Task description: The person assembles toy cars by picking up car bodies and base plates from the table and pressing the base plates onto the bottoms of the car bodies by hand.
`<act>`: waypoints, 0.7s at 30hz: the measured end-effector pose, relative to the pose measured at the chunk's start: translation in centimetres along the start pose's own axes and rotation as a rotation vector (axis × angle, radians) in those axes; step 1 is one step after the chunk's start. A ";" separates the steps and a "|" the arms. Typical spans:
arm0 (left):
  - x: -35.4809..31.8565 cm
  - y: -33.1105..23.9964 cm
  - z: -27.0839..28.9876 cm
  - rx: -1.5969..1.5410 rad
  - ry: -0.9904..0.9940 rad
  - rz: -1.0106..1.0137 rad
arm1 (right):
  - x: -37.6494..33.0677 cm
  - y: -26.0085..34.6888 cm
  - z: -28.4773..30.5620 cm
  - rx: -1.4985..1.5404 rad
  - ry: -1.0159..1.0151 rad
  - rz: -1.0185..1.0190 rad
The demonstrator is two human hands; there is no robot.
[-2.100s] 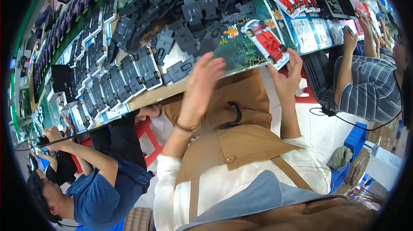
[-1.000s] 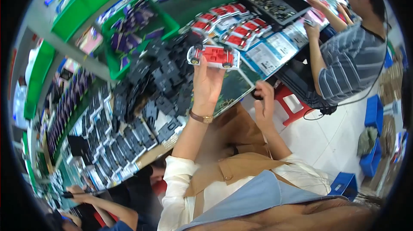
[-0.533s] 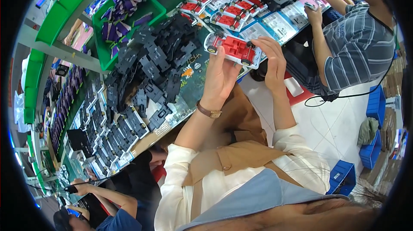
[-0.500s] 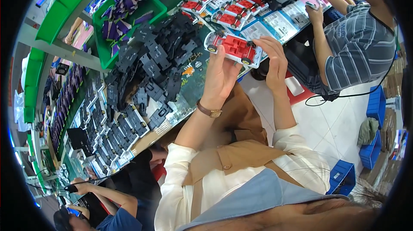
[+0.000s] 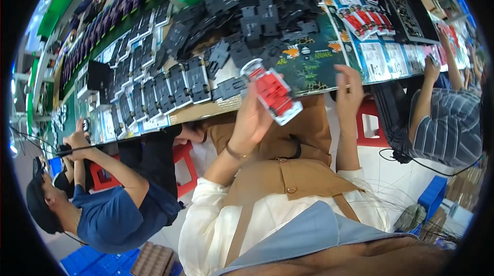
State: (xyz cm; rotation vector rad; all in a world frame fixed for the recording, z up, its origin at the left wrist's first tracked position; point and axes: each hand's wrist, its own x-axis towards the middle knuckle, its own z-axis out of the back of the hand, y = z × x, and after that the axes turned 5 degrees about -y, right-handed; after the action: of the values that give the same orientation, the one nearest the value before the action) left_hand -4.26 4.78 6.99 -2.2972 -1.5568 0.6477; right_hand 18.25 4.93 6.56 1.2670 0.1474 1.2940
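While co-workers are bending over the long bench on either side, a seated person in a tan apron is lifting a red toy in a clear plastic tray [image 5: 271, 93] at the centre of the frame, the left hand [image 5: 252, 121] gripping it from below with fingers curled round its lower edge. The right hand [image 5: 349, 91] is hovering just right of centre, apart from the pack, its fingers loosely spread and holding nothing that can be made out. The pack is sitting above the near edge of the green work mat [image 5: 309, 60], clear of the bench and tilted toward the lower right. Behind it, a heap of black plastic parts [image 5: 247, 24] is filling the upper centre, rows of the same black pieces [image 5: 154, 91] are running off to the left, and finished red packs [image 5: 360, 13] are lying in a line at upper right. A person in a dark blue shirt [image 5: 113, 209] is working at lower left; a striped sleeve [image 5: 447, 132] is reaching in at the right edge. By the look of it, the pack is being checked or closed in hand; the next move probably calls for the free right hand to come across and steady the far end before the pack is laid with the others.
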 end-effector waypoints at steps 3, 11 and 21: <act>-2.6 -1.8 3.0 -0.022 -0.167 -0.107 | 0.0 0.7 -5.5 -0.059 0.160 0.212; -4.9 -3.5 5.2 -0.184 -0.209 -0.131 | 6.6 1.4 -16.7 -0.307 -0.024 0.478; -4.7 -4.2 4.8 -0.150 -0.133 -0.044 | 8.3 -0.1 -18.5 -0.410 0.032 0.337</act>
State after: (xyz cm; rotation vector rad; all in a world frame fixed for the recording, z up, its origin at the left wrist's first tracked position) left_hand -11.56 1.99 5.87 -2.3622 -1.7667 0.7079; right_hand 8.41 22.43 3.83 0.9420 -0.3093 1.5372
